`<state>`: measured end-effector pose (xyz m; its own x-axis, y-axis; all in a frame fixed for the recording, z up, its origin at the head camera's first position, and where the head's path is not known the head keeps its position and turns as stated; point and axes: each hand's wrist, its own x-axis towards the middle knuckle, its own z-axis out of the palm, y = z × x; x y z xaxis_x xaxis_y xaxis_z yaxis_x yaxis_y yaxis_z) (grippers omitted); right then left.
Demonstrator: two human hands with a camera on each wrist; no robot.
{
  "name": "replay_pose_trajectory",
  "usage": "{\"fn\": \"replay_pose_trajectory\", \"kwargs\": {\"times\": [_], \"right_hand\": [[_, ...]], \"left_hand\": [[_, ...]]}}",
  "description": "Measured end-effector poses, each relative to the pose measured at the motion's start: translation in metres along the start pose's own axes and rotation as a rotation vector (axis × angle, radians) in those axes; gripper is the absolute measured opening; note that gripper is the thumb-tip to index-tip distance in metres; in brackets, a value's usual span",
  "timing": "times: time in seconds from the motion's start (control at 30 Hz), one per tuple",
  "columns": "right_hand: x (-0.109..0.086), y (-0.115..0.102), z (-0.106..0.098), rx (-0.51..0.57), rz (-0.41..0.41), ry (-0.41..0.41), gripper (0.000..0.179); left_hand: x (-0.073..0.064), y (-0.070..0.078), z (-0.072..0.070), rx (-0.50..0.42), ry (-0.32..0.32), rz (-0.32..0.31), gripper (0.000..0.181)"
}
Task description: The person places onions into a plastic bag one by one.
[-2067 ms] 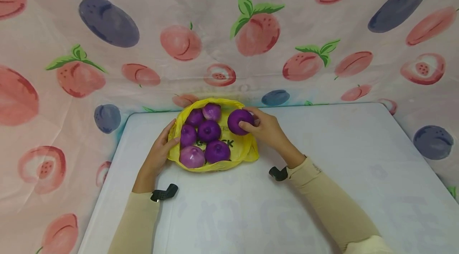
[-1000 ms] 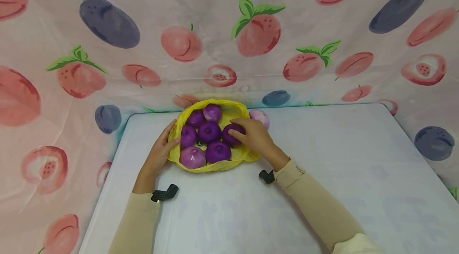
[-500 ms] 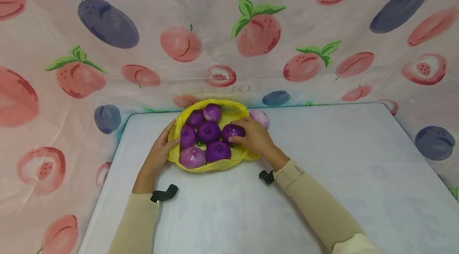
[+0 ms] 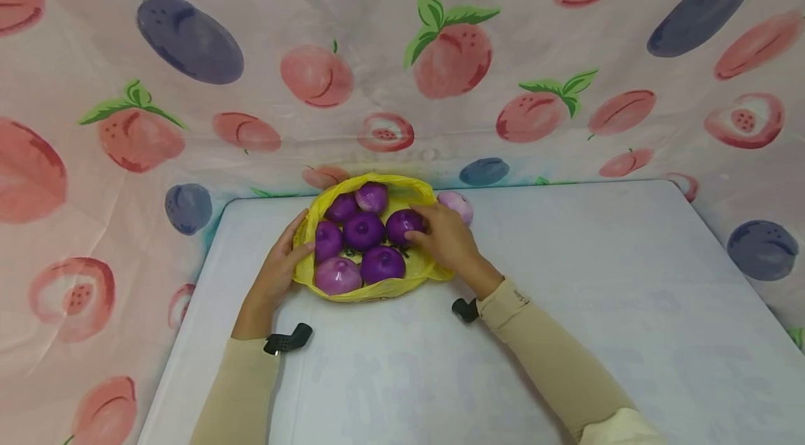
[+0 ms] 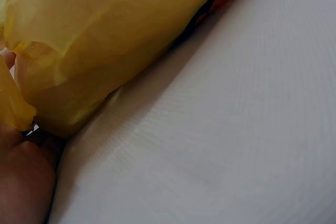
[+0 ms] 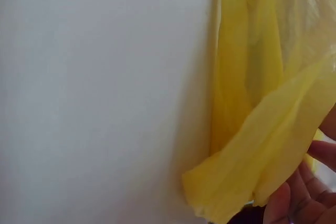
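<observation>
A yellow plastic bag (image 4: 411, 289) stands on the table with its mouth spread wide, holding several purple onions (image 4: 365, 231). Along its left side my left hand (image 4: 277, 267) grips the rim, thumb over the edge and fingers on the outside. My right hand (image 4: 449, 235) reaches over the right rim and holds a dark purple onion (image 4: 402, 227) between thumb and fingers inside the bag. A paler onion (image 4: 337, 276) lies at the bag's near left. In the right wrist view, a fold of the bag (image 6: 257, 150) hangs beside the fingers.
Outside the bag, a light pink-purple onion (image 4: 455, 206) sits on the white table (image 4: 566, 256), just behind my right hand. A fruit-printed cloth (image 4: 377, 26) rises at the table's back edge. Each wrist wears a small black camera mount (image 4: 289, 339).
My right hand has lowered a dark onion into the bag's right side and nudged it slightly left. The pale onion behind that hand has come into view. My left hand stays put.
</observation>
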<state>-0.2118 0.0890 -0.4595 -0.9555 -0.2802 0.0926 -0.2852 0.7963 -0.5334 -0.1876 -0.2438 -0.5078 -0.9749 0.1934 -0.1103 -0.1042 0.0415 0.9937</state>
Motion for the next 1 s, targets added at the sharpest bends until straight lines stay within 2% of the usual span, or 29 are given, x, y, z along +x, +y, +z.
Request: {"fn": "replay_pose_trajectory", "kwargs": {"times": [0.13, 0.5, 0.73, 1.0], "right_hand": [[-0.001, 0.001, -0.001, 0.015, 0.02, 0.003, 0.057], [-0.006, 0.001, -0.006, 0.034, -0.013, 0.024, 0.053], [-0.009, -0.001, -0.019, 0.077, -0.04, 0.05, 0.051], [-0.01, 0.01, -0.04, 0.099, 0.007, 0.109, 0.057]], "left_hand": [[0.0, 0.0, 0.0, -0.005, -0.004, -0.001, 0.066], [0.001, 0.0, 0.0, -0.004, -0.007, 0.003, 0.067], [0.0, 0.0, 0.0, 0.003, -0.004, 0.001, 0.066], [0.0, 0.001, 0.001, 0.001, -0.001, -0.007, 0.067]]}}
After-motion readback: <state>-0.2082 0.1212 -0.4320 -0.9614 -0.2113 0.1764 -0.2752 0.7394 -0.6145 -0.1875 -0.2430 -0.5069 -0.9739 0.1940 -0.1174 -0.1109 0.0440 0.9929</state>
